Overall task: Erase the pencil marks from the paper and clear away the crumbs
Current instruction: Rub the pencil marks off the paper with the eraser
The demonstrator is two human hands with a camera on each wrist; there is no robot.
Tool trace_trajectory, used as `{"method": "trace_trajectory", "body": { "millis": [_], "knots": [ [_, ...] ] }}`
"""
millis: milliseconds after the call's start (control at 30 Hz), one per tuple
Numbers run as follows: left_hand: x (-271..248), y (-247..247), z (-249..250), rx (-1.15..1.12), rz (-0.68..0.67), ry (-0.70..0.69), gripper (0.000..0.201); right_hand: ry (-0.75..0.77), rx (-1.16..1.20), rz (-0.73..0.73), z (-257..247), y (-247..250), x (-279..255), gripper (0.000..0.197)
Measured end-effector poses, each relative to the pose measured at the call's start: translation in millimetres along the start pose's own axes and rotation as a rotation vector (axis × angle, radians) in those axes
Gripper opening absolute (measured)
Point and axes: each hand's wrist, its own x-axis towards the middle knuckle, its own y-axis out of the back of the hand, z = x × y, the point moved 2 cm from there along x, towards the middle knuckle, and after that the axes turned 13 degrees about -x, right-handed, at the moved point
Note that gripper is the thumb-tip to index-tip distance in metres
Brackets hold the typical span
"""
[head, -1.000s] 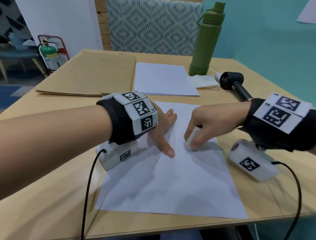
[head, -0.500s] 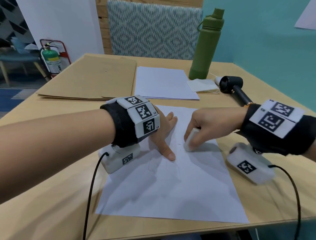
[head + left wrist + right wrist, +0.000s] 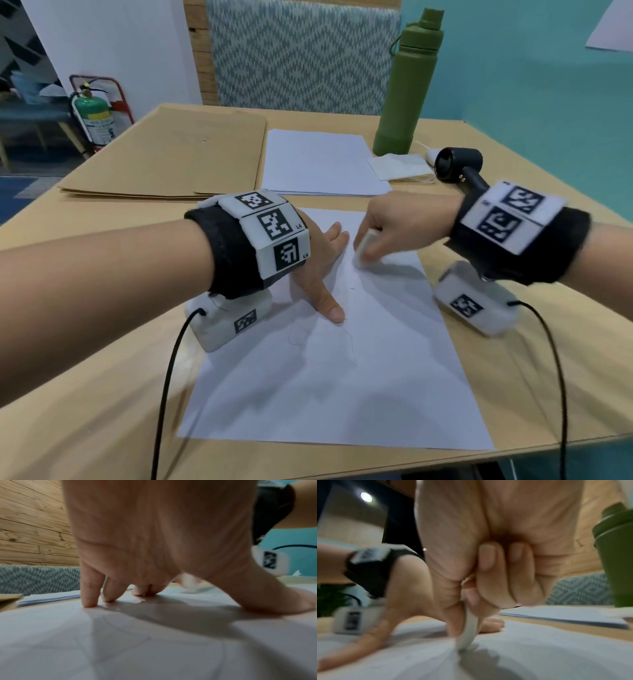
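Observation:
A white sheet of paper point(image 3: 359, 383) lies on the wooden table, with faint pencil lines point(image 3: 308, 337) near its middle. My left hand point(image 3: 325, 270) lies flat on the sheet's upper left part, fingers spread and thumb stretched toward me; its fingertips point(image 3: 89, 601) press the paper point(image 3: 154, 649). My right hand point(image 3: 394, 222) pinches a white eraser point(image 3: 364, 248) between thumb and fingers, its lower end on the paper point(image 3: 539, 649) just right of the left hand. In the right wrist view the eraser point(image 3: 469, 632) stands nearly upright, tip touching the sheet.
A stack of white sheets point(image 3: 322, 164) and brown card sheets point(image 3: 178, 161) lie at the back of the table. A green bottle point(image 3: 407, 85), a folded white cloth point(image 3: 399, 166) and a black hand-held device point(image 3: 460, 164) stand at the back right. The table's front edge point(image 3: 342, 469) is near.
The right hand with the eraser has moved a little farther up the sheet, away from me. The left hand stays pressed on the paper.

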Motion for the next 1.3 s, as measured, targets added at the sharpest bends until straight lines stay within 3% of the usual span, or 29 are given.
{"method": "trace_trajectory", "body": {
  "millis": [67,133,200,267,333,467,533,600,700,767,967,1167,1300],
  "knots": [
    [-0.4,-0.6,-0.4,-0.007,0.002,-0.007,0.124,-0.088,-0.045,0.128,2.2,2.3,12.3,0.022],
    [-0.2,-0.4,-1.3,-0.011,0.000,-0.013,0.124,-0.067,-0.083,0.151,-2.8,0.1,12.0,0.021],
    [0.6,-1.0,-1.9,-0.014,-0.006,-0.015,0.125,0.037,-0.070,0.051,-11.2,-4.8,-0.4,0.018],
    [1.6,-2.3,-1.2,-0.016,-0.019,-0.008,0.126,0.129,0.005,-0.141,-18.4,-9.0,-16.7,0.019],
    [2.2,-2.3,-0.5,-0.013,-0.024,-0.006,0.126,0.112,0.070,-0.209,-16.4,-6.4,-18.7,0.021],
    [1.0,-1.3,-1.1,-0.017,-0.007,-0.018,0.125,-0.092,-0.025,0.039,2.0,3.3,10.9,0.024],
    [0.6,-2.0,-1.9,-0.018,-0.004,-0.019,0.125,-0.117,-0.051,0.094,3.2,3.6,14.0,0.018],
    [1.0,-2.3,-2.5,-0.021,0.002,-0.021,0.125,-0.054,-0.057,0.064,-4.3,-0.7,4.9,0.020],
    [1.1,-3.1,-0.5,-0.016,-0.009,-0.022,0.125,0.095,0.017,-0.116,-19.9,-9.5,-17.7,0.027],
    [0.4,-2.9,1.7,-0.011,-0.014,-0.020,0.124,0.098,0.073,-0.178,-20.6,-8.3,-21.5,0.027],
    [-3.0,-1.4,2.2,-0.014,-0.018,-0.016,0.125,-0.125,0.051,0.102,5.0,-2.6,8.0,0.016],
    [-4.8,-2.5,3.2,-0.030,-0.019,-0.019,0.124,0.019,0.127,-0.075,-12.9,-11.6,-13.8,0.028],
    [-6.3,-0.4,3.8,-0.021,-0.027,-0.010,0.123,-0.122,0.055,0.044,1.7,-1.6,4.6,0.023]
  ]
}}
